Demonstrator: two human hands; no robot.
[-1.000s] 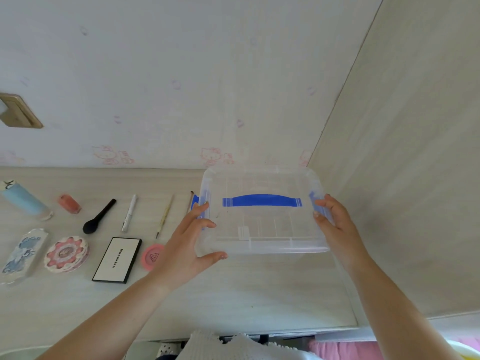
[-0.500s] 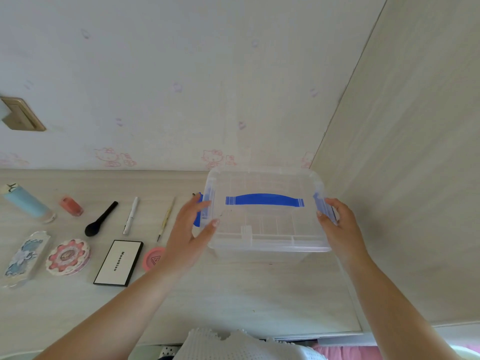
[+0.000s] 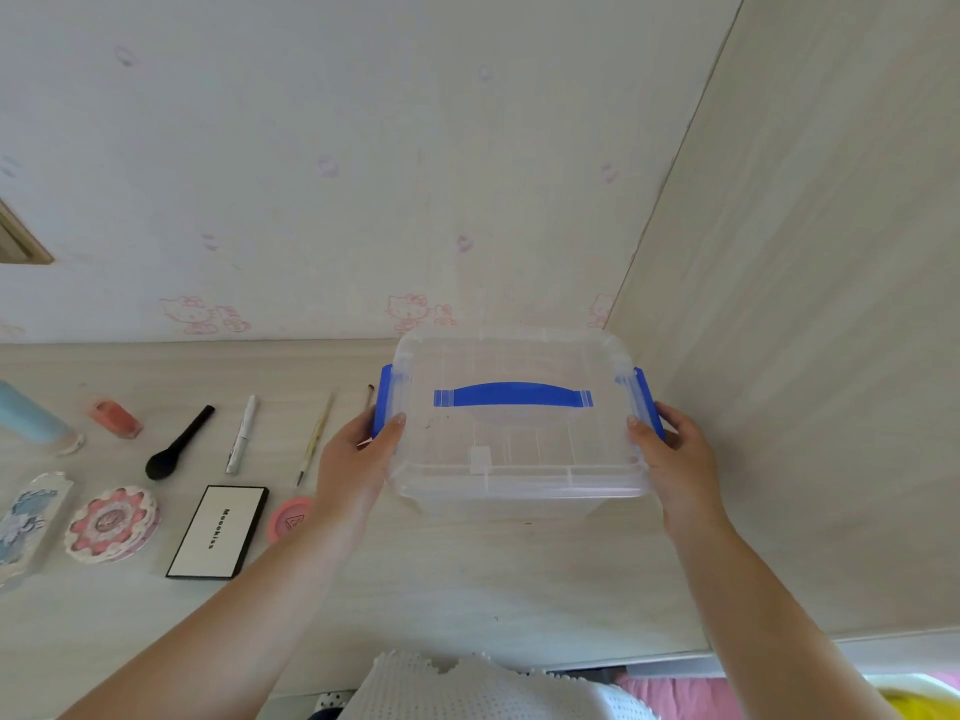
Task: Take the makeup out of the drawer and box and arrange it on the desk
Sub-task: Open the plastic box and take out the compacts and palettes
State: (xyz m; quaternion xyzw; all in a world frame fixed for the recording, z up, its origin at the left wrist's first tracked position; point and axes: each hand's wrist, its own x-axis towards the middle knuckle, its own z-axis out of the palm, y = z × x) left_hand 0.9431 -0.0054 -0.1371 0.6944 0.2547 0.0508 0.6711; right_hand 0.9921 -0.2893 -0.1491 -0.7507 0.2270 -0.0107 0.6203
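Observation:
A clear plastic box [image 3: 519, 449] with a blue handle and blue side clips stands lidded at the desk's back right corner. My left hand [image 3: 358, 459] grips its left end at the clip, and my right hand [image 3: 670, 459] grips its right end. Left of the box, makeup lies in rows on the desk: a thin brush [image 3: 316, 439], a white pen-like tube [image 3: 243, 433], a black brush [image 3: 179, 443], a coral bottle [image 3: 115, 418], a blue tube [image 3: 31, 418], a black-edged white palette [image 3: 218, 532], a pink round compact [image 3: 288, 518], a flower-shaped compact [image 3: 111, 523] and a blue patterned case [image 3: 28, 517].
A wooden side panel [image 3: 810, 356] rises right beside the box. The wallpapered wall [image 3: 363, 174] runs along the desk's back edge. Bare desk surface [image 3: 467, 589] lies in front of the box, with the front edge near my white top.
My left hand has shifted from an open hold on the box's front left corner to a grip at the left clip. The box sits slightly further right and back.

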